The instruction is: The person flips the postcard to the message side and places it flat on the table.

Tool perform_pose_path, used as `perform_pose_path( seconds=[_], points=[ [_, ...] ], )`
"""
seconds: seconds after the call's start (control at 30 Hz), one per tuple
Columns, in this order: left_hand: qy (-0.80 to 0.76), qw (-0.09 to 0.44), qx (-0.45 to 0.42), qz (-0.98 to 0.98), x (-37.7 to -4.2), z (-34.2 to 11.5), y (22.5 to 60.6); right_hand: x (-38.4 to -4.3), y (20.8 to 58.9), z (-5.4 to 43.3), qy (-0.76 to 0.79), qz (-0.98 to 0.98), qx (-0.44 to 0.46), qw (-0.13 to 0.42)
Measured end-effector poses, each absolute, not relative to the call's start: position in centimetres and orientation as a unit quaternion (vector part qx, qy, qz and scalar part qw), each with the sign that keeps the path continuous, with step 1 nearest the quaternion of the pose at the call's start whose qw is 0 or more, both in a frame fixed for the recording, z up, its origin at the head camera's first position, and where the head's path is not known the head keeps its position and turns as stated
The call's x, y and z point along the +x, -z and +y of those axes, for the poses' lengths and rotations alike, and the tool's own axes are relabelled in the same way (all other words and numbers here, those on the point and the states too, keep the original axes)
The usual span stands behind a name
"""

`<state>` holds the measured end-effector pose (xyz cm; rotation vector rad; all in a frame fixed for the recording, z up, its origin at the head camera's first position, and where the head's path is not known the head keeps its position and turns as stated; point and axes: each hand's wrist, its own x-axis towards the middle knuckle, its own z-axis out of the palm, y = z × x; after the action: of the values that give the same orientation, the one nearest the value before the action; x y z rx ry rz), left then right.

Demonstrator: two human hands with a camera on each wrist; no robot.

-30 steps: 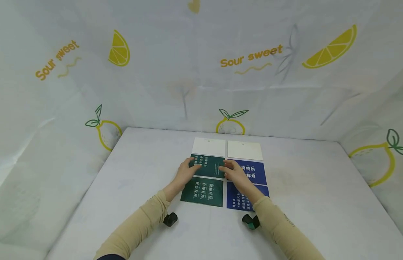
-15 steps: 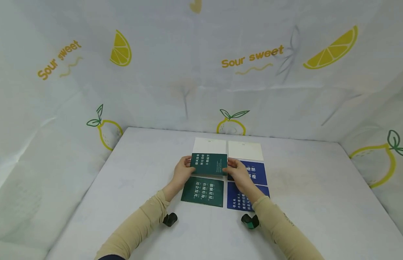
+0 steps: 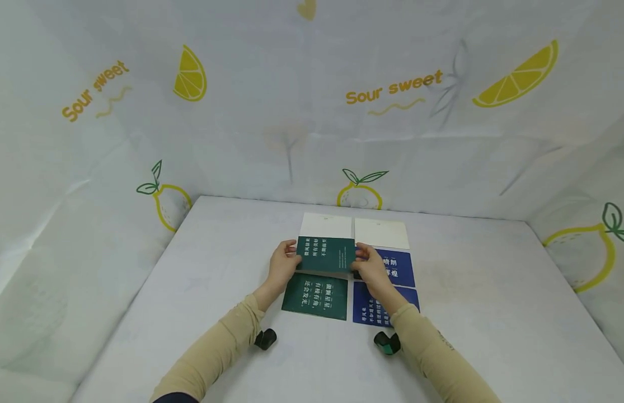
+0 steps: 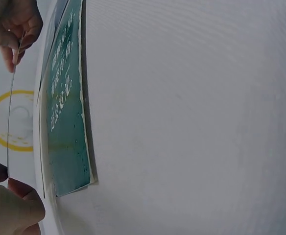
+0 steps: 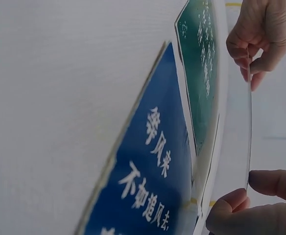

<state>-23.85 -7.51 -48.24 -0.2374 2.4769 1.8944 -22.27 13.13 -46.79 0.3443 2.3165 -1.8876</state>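
Beyond and above the flat green card [image 3: 315, 298], your left hand [image 3: 283, 263] and right hand [image 3: 370, 270] pinch the raised green card [image 3: 325, 255] by its opposite short edges. Just right of the flat card lies the lower blue card [image 3: 371, 307]; to its left, white tabletop [image 3: 221, 257] stretches wide.

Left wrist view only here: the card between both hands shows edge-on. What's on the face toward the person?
Observer: In the head view, the held card is dark green with white lettering.
Operator: Anything lying just beyond it?
Observer: Two white cards, side by side.
Operator: Anything blocked on the right?
Observer: Yes, in the head view the right hand hides part of the farther blue card.
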Motion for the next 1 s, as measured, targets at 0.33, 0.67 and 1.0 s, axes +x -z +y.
perform_pose_path(
  seconds=[0.33, 0.67, 1.0],
  points=[
    [-0.621, -0.014, -0.090, 0.779, -24.31, -7.36, 48.01, -22.37, 46.53, 13.24, 0.620, 0.772, 0.130, 0.047],
    [-0.633, -0.027, -0.079, 0.769, -24.42, -7.64, 47.68, -22.58, 46.60, 13.46, 0.632, 0.764, 0.127, 0.027],
    [-0.649, -0.045, -0.074, 0.756, -24.43, -7.86, 47.25, -22.52, 46.18, 13.56, 0.632, 0.766, 0.120, 0.009]
  ],
)
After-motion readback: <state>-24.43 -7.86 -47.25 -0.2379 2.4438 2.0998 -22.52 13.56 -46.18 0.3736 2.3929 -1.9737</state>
